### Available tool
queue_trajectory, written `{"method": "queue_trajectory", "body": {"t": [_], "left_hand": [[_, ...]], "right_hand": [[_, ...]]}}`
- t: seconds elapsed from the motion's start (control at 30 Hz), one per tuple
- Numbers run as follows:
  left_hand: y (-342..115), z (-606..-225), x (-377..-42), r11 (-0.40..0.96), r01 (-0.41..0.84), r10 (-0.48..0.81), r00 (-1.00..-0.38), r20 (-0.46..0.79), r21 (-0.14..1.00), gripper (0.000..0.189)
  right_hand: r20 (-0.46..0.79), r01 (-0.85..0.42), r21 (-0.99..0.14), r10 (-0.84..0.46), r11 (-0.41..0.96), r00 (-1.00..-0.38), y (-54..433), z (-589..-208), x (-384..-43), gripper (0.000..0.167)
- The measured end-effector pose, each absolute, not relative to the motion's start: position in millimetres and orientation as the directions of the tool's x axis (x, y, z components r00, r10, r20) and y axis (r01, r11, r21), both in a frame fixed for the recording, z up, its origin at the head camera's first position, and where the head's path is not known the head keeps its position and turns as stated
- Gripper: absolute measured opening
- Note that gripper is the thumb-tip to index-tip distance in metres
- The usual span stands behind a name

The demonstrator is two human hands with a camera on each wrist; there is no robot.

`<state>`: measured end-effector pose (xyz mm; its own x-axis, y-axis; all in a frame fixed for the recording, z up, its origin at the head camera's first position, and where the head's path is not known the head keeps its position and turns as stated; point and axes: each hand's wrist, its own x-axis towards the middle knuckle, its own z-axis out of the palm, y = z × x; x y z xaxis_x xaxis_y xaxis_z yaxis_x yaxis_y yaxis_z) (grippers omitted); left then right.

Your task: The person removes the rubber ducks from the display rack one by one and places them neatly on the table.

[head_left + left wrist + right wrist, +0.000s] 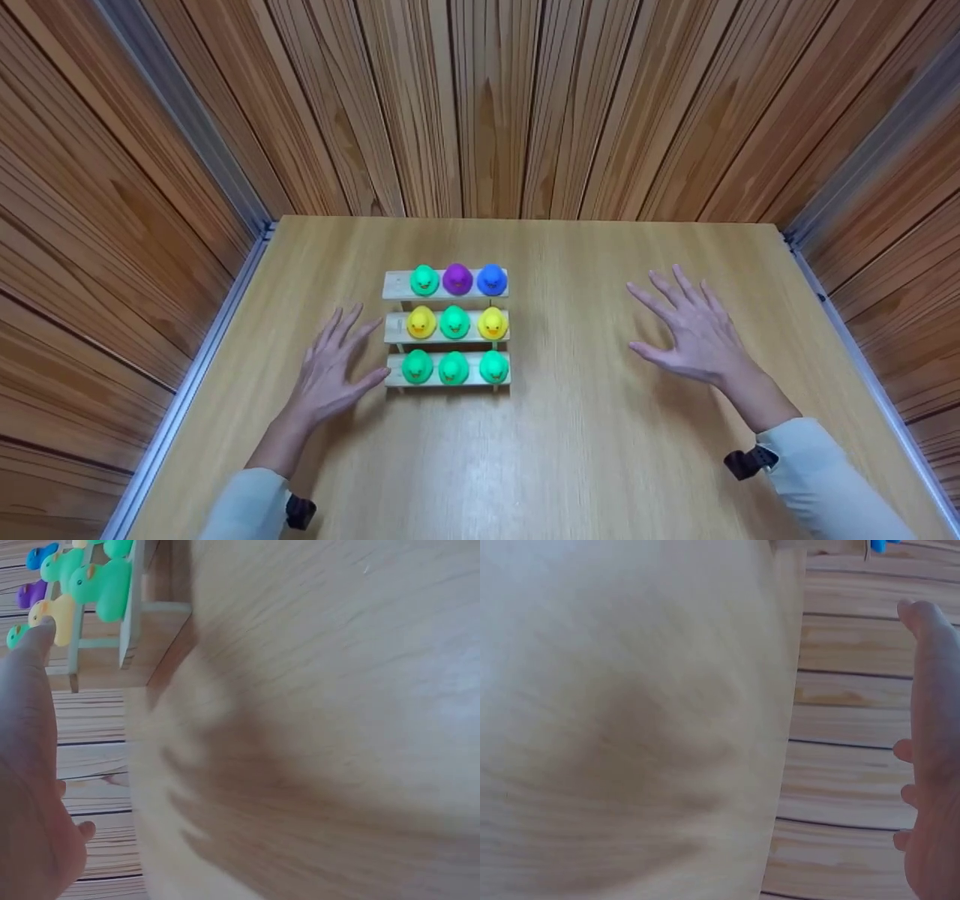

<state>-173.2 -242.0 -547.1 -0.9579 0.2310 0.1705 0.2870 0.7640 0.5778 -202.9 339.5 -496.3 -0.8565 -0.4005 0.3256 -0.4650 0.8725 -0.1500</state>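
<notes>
A pale wooden three-step rack (395,328) holds rubber ducks in three rows. On its top step sit a green duck (424,280), a purple duck (457,279) and a blue duck (492,280). The middle step carries a yellow duck (421,322), a green duck (454,322) and another yellow duck (493,323). Three green ducks (453,368) line the bottom step. My left hand (330,371) hovers just left of the rack, fingers spread, thumb near its lower left end. Far to the rack's right, my right hand (697,334) is held with fingers spread, holding nothing.
The wooden table (570,450) is bordered by metal rails (202,360) at left and right. Plank walls (487,112) rise behind it and on both sides. Each wrist wears a small black camera (750,463). Hand shadows fall on the tabletop.
</notes>
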Motion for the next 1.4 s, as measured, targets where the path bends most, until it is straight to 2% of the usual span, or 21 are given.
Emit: {"method": "queue_trajectory", "body": {"t": [0.43, 0.67, 1.03, 1.4], "left_hand": [[-235.5, -558.5, -176.8, 0.57, 0.186, 0.223, -0.972, 0.067, 0.8, 0.086], [-231.3, -566.0, -178.0, 0.535, 0.127, 0.207, -0.978, 0.016, 0.835, 0.085], [-229.4, -574.7, -179.9, 0.483, 0.137, 0.254, -0.967, 0.011, 0.865, 0.085], [-231.5, -575.9, -180.9, 0.408, 0.137, 0.314, -0.949, 0.002, 0.903, 0.081]], "right_hand": [[0.331, -0.484, -0.315, -0.383, 0.817, -0.862, 312.0, -484.1, -200.4, 0.086], [0.356, -0.509, -0.401, -0.383, 0.761, -0.853, 295.7, -477.4, -200.4, 0.083], [0.394, -0.526, -0.475, -0.364, 0.705, -0.844, 277.7, -479.7, -203.3, 0.08], [0.339, -0.47, -0.616, -0.326, 0.632, -0.882, 257.2, -484.3, -202.1, 0.079]]}}
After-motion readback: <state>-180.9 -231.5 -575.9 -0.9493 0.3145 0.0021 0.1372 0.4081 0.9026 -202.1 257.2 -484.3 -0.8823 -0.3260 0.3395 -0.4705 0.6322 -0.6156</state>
